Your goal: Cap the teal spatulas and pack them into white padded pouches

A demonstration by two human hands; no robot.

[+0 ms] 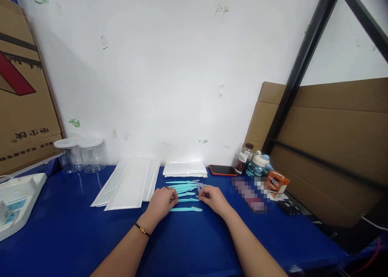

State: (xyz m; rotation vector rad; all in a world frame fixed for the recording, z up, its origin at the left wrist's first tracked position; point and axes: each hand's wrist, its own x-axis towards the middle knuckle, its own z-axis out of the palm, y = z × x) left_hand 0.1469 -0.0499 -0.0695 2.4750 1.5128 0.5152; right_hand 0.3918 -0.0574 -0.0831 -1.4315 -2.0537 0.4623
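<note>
Several thin turquoise plastic sticks [183, 186] lie side by side on the blue table [75, 228]. My left hand [163, 202] rests at their left ends with fingers curled, touching one stick [188, 199]. My right hand [212, 198] is at the right ends, fingers pinched on a small pale clear piece [201, 187]. One more turquoise stick [186, 209] lies nearest me between the hands.
White flat pouches [129, 184] and a white stack [184, 169] lie behind the sticks. Two clear jars [80, 155] stand at back left, a white device [15, 200] at far left. A phone [222, 170], bottles [244, 159], an orange box [277, 183] and cardboard [333, 139] are on the right.
</note>
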